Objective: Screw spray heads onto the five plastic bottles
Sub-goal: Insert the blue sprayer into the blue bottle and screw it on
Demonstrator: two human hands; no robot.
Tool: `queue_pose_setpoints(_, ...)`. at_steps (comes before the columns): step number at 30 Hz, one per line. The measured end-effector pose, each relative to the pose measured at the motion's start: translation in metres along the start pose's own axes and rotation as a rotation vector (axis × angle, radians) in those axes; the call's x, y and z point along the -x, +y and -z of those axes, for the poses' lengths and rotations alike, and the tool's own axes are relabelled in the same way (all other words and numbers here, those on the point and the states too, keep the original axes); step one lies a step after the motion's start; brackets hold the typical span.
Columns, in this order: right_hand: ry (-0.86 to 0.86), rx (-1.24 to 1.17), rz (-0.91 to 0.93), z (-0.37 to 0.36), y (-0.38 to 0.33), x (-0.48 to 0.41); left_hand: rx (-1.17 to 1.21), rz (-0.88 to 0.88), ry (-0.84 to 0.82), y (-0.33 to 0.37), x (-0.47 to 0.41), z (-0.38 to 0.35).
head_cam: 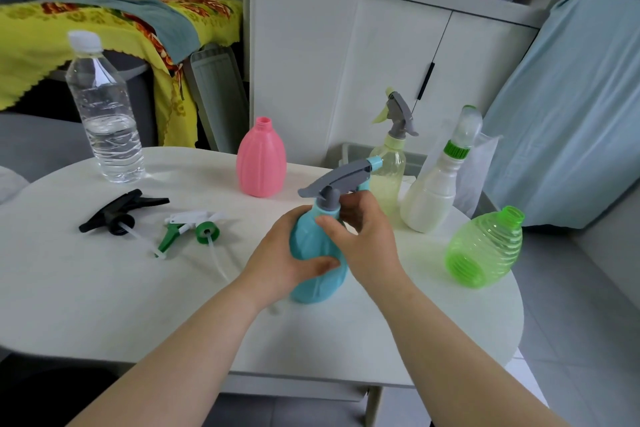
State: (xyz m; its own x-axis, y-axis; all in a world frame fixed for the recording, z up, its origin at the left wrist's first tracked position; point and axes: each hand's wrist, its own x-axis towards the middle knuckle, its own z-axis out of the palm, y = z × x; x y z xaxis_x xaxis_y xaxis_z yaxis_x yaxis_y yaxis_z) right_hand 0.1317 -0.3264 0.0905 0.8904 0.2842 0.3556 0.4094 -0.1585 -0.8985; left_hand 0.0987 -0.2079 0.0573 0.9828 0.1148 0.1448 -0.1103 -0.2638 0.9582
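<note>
My left hand (284,260) grips the body of a blue bottle (311,250) at the table's middle. My right hand (363,239) is closed around the bottle's neck, just under its grey spray head (341,178). A pink bottle (261,158) stands open-necked behind. A green bottle (485,248), also without a head, sits tilted at the right. A pale yellow bottle (389,170) carries a grey head (400,114). A white bottle (436,194) has a green collar and clear cap. A black spray head (121,211) and a green-and-white spray head (194,229) lie loose at the left.
A clear water bottle (104,114) with a white cap stands at the back left of the white table (104,305). White cabinets (398,62) rise behind the table. A yellow patterned cloth (52,45) drapes over furniture at the left.
</note>
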Motion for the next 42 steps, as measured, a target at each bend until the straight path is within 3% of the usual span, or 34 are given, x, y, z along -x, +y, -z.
queue_pose_setpoints(4, 0.102, -0.026, -0.022, -0.009, 0.008, 0.006, -0.006, 0.005, 0.001, 0.0, 0.0, 0.0)
queue_pose_setpoints(12, -0.121, -0.122, -0.029, 0.0, 0.006, 0.009, -0.013, -0.022, 0.003, -0.003, -0.001, -0.001)
queue_pose_setpoints(20, 0.047, -0.131, -0.127, -0.015, 0.011, 0.004, -0.004, -0.023, -0.007, -0.004, -0.002, 0.0)
queue_pose_setpoints(28, -0.133, -0.265, -0.176, -0.003, 0.013, 0.009, -0.007, -0.017, -0.051, -0.012, 0.0, 0.004)
queue_pose_setpoints(36, -0.023, -0.137, -0.045, -0.007, 0.01, 0.001, -0.011, 0.016, -0.067, -0.014, -0.002, 0.008)
queue_pose_setpoints(42, -0.217, -0.106, -0.09, 0.008, 0.006, 0.005, -0.014, 0.02, -0.069, -0.013, -0.002, 0.008)
